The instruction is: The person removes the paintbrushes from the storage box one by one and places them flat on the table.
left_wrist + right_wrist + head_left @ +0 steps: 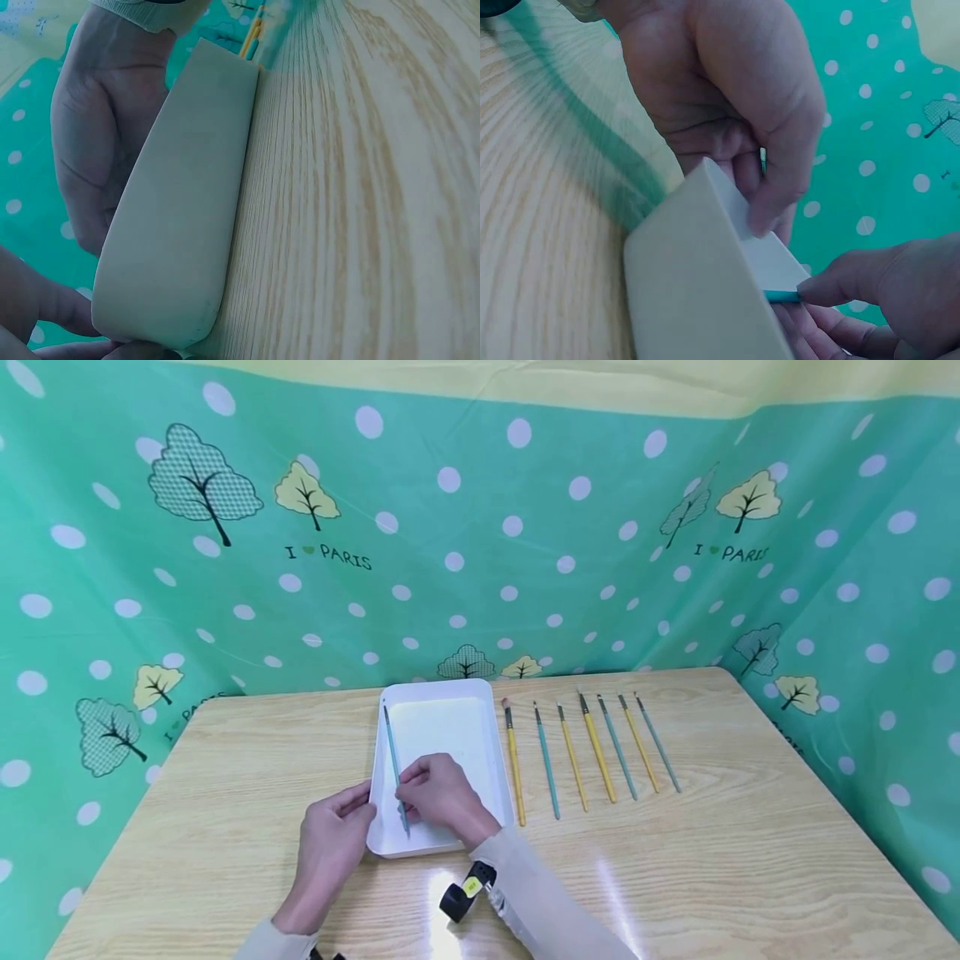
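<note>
A white rectangular tray (pixel 450 727) stands at the middle of the table. Inside it, along the left side, lies a slim teal paintbrush (pixel 392 742) with its bristles pointing away from me. My right hand (pixel 442 792) reaches over the near part of the tray and pinches the handle; the right wrist view shows thumb and fingers on the teal paintbrush (pixel 781 296). On the tray's left wall, near its front corner, my left hand (pixel 330 839) holds the rim. The tray's outer wall (pixel 180 195) fills the middle of the left wrist view.
Several paintbrushes lie in a row right of the tray, from a thick yellow paintbrush (pixel 513 764) beside it to a teal paintbrush (pixel 657 743) at the far right. The wooden table (pixel 750 843) ends at a green dotted curtain (pixel 480 585).
</note>
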`<action>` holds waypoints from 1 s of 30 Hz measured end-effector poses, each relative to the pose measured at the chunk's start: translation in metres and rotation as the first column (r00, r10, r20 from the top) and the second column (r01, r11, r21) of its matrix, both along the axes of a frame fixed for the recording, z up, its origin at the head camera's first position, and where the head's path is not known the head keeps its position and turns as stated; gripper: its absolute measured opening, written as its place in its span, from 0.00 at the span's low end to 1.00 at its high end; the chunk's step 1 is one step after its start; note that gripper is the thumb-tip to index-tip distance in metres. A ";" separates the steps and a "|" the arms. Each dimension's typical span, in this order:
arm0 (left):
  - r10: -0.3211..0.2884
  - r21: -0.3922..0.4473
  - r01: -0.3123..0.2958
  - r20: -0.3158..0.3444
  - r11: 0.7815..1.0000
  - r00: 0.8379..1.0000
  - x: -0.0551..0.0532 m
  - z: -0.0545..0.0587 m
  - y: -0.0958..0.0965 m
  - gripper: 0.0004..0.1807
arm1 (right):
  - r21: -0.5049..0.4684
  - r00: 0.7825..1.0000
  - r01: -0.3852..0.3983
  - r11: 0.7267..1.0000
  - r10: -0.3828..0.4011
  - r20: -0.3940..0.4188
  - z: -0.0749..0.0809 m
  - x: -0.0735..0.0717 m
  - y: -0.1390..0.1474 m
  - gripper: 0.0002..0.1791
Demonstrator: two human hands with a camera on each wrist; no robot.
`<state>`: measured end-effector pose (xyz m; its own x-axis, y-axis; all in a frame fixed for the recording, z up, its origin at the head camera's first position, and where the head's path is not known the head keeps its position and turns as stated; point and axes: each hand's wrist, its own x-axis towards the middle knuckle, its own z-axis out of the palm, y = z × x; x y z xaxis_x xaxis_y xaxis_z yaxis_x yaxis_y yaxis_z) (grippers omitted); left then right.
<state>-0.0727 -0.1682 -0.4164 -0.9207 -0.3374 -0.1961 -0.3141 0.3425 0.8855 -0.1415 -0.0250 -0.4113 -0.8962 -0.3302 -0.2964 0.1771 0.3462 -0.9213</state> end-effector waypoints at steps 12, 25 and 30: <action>0.001 -0.023 -0.001 0.003 1.000 1.000 0.000 0.000 -0.001 0.23 | -0.015 1.000 0.003 1.000 -0.003 -0.021 0.010 -0.002 0.023 0.03; -0.007 -0.012 0.007 0.007 1.000 1.000 0.000 -0.002 0.000 0.23 | -0.003 0.999 0.003 1.000 -0.003 -0.048 0.018 -0.005 0.050 0.04; -0.018 -0.017 0.019 0.016 1.000 1.000 0.001 -0.002 0.000 0.24 | 0.013 0.998 -0.007 1.000 0.007 -0.059 0.023 -0.007 0.060 0.04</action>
